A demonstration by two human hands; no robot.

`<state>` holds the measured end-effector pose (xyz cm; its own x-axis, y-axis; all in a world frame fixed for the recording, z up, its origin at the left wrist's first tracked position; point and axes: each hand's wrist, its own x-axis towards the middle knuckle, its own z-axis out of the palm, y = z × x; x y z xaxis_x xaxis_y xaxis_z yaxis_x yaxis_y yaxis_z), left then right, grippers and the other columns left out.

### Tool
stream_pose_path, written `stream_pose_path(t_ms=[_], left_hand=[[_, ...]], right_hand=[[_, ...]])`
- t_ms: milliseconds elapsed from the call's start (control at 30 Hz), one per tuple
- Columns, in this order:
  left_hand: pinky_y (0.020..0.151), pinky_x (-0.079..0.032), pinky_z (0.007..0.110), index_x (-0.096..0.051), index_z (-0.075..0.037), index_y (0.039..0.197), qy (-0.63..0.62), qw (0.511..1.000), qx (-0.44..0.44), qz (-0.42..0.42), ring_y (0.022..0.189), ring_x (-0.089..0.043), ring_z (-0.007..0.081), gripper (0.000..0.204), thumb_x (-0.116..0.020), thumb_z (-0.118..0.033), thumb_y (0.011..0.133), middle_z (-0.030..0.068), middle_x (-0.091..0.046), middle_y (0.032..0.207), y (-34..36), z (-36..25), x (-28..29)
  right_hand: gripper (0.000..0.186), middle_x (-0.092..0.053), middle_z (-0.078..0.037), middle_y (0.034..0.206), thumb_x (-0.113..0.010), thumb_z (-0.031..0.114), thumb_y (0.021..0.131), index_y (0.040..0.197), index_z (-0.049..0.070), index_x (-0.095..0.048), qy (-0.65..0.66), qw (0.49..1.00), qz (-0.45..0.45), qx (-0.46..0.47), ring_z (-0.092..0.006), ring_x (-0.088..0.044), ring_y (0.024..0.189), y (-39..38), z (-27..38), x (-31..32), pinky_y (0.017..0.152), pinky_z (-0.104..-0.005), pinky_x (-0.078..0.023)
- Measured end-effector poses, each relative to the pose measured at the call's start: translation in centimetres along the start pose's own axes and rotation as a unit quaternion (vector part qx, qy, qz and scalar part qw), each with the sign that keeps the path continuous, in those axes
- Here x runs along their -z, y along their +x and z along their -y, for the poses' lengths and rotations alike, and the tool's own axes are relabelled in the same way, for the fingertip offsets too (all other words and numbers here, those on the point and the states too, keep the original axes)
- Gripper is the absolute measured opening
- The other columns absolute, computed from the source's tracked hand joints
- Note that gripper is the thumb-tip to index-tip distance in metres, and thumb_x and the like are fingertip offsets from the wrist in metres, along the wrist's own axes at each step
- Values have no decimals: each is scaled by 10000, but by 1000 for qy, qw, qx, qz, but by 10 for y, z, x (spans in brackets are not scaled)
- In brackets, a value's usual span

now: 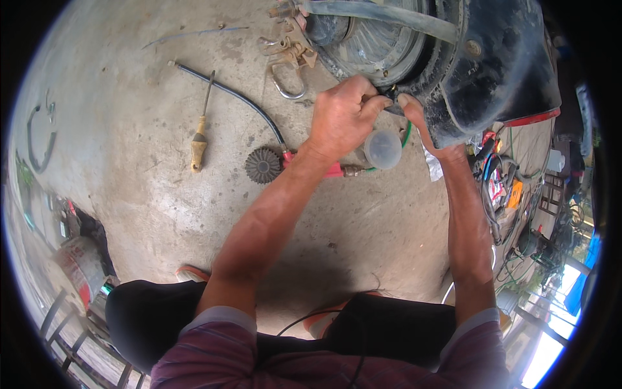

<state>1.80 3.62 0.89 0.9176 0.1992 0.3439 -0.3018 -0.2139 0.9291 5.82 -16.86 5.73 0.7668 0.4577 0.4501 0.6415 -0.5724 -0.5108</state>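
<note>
Made out red marks on the pale bucket (81, 266) at the lower left, too blurred to read. Worked close in at the wheel (379, 55), near the top of the view, round, dull grey and coated with dust. Held the left grip (343, 120) curled in by the lower edge of the wheel, with thumb and forefinger together; could not tell whether pinched on anything. Held the right grip (424, 129) opposite, thumb raised and just apart from the left; could not tell the set of the fingers, hidden by the scuffed black panel (499, 71). Saw a dusty curved bar (389, 14) across the wheel. Noted on the stained concrete floor (162, 214) a translucent round cup (382, 149) just below the hands, a red tool (334, 170) partly behind the left forearm, a smooth black hose (249, 106), a ribbed dark disc (263, 165) and, farther left, a yellow-handled screwdriver (198, 146). Found a shiny U-shaped shackle (289, 96) near the wheel, a ragged dark edge in the concrete beside the bucket, and tighter room at the right, crowded by cables and an orange packet (516, 193)
</note>
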Motion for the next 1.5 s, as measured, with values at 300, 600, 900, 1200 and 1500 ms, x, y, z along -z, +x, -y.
stream_pose_path(t_ms=[300,600,900,1200,1500], left_hand=[[731,-580,357,-661,-15,1037,64,997,24,-47,803,-715,234,350,-902,-152,823,130,-721,950,-5,-4,-4],[862,-576,384,-624,-10,1160,79,993,-71,-57,974,-678,295,482,-911,-82,780,148,-632,1107,-2,9,1],[829,-564,441,-633,-21,1136,27,995,-75,-56,983,-660,369,520,-937,-173,742,178,-619,1107,-4,12,-1],[688,-560,433,-665,-51,967,84,983,-141,-80,821,-678,342,429,-957,-235,711,120,-646,964,7,12,2],[612,-538,455,-632,-65,900,95,980,-140,-105,741,-656,359,419,-950,-263,714,119,-611,913,7,13,-3]], right_hand=[[309,-744,-55,1082,-812,77,901,1179,-21,-721,33,999,-17,-14,-147,-659,968,2,-4,1,903,-334,-550],[164,-735,-19,885,-857,23,833,954,-26,-756,-66,998,22,-6,-126,-652,808,4,-7,7,774,-333,-568],[394,-742,-61,1109,-868,53,843,1197,-37,-719,-16,996,29,-83,-148,-681,989,2,-6,12,934,-331,-586],[365,-750,-61,1095,-834,31,862,1203,-44,-725,65,996,-3,-66,-140,-675,973,2,-9,9,932,-326,-576],[277,-768,-66,1074,-817,47,889,1140,-51,-752,53,997,-4,-61,-143,-683,975,0,-10,2,932,-334,-573]])
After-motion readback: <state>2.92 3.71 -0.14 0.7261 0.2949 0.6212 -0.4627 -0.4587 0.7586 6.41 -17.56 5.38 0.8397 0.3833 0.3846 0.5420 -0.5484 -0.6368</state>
